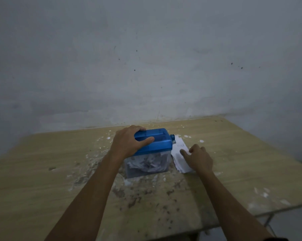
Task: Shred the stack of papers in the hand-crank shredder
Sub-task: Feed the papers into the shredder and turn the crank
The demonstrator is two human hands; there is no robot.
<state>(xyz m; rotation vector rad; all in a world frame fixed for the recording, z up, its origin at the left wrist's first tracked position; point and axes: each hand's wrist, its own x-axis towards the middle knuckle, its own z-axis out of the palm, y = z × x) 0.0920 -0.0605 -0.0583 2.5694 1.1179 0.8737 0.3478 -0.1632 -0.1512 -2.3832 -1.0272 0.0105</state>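
A hand-crank shredder with a blue top and a clear bin full of white paper shreds stands mid-table. My left hand grips the left end of the blue top, thumb across the front and fingers over the back. A small stack of white papers lies flat on the table just right of the shredder. My right hand rests on the stack, with the index finger stretched onto the top sheet and the other fingers loosely curled. The crank knob sticks out of the top's right end.
The wooden table is stained and dotted with white specks and scraps around the shredder. A grey wall stands right behind the table's far edge. A metal table leg shows at the lower right.
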